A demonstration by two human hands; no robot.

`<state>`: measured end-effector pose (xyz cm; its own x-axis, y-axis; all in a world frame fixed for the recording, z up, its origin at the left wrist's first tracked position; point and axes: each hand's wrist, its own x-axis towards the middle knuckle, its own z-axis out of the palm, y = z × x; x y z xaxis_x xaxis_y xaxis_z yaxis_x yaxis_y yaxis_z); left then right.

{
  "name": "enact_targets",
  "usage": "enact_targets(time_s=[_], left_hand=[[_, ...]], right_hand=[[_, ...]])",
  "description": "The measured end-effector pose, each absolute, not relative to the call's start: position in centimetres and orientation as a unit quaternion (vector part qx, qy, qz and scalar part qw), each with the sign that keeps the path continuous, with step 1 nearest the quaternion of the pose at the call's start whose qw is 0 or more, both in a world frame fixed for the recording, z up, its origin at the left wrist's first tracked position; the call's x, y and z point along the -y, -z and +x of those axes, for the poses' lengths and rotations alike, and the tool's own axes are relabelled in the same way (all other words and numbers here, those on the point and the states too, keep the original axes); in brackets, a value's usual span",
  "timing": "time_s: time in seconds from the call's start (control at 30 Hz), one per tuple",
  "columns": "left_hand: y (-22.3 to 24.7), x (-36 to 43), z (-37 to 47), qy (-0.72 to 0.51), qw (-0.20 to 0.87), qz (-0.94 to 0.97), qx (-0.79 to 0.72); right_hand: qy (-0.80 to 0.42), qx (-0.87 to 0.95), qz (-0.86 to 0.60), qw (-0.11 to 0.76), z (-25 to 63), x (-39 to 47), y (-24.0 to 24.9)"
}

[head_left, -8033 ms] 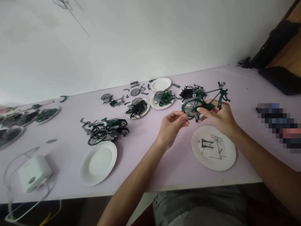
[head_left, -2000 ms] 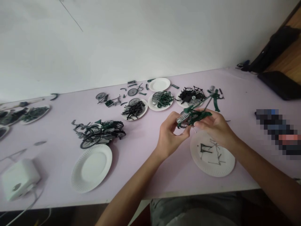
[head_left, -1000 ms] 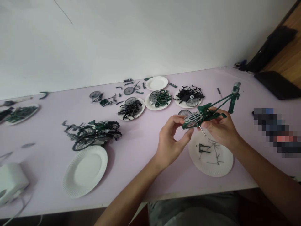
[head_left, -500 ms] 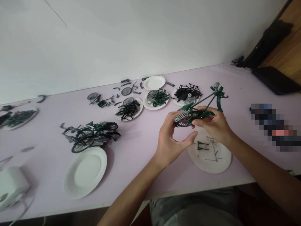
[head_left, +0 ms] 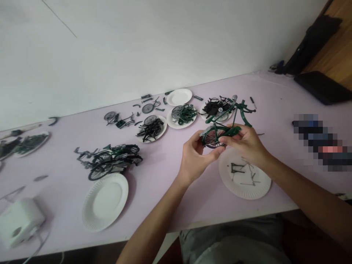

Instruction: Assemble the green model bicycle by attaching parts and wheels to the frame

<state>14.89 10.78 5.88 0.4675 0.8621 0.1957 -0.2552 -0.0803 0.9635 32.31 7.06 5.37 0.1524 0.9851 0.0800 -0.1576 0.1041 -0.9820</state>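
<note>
A green model bicycle [head_left: 233, 130] is raised above the table, gripped by both my hands. Its spoked rear wheel [head_left: 210, 137] is low on the left; the bare fork with a curved green mudguard points right. My left hand [head_left: 194, 157] is closed around the rear wheel and silver rack, thumb at the tyre's lower edge. With my right hand [head_left: 249, 145] I pinch the middle of the frame by the chain guard, thumb in front. Below lies a white paper plate [head_left: 236, 189] bearing a small black stand [head_left: 237, 168] and several thin dark pieces.
Finished-looking model bicycles [head_left: 110, 157] stand left behind a paper plate [head_left: 104, 205]. Plates of black parts [head_left: 151, 128] and green parts [head_left: 187, 115] line the back, with loose pieces beside them. A white plug-like box [head_left: 23, 220] with a cable is front left; a black case [head_left: 321, 87] lies right.
The bicycle has turned and shifted slightly left, showing more of its rear wheel's side. My left thumb has closed in to the tyre. The thin pale rod near that thumb no longer shows.
</note>
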Motion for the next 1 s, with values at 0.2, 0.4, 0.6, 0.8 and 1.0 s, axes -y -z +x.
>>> enact_targets(time_s=[0.2,0.4,0.6,0.8,1.0], left_hand=[[-6.18,-11.12,14.66,-0.426,0.642,0.564,-0.298],[-5.53,-10.79,15.16,-0.435,0.664,0.522,-0.313],[-5.56,-10.78,15.06,-0.430,0.639,0.549,-0.324],[-5.90,-10.83,14.82,-0.423,0.633,0.566,-0.315],[-6.08,-10.56,14.88,-0.425,0.650,0.561,-0.287]], right_hand=[[-0.544,0.367,-0.465,0.595,31.91,-7.27,-5.38],[-0.573,0.339,-0.445,0.599,31.93,-7.42,-5.12],[-0.580,0.345,-0.429,0.600,31.68,-7.21,-5.39],[-0.583,0.355,-0.428,0.593,31.67,-7.15,-5.18],[-0.553,0.355,-0.441,0.611,31.83,-7.26,-4.87]])
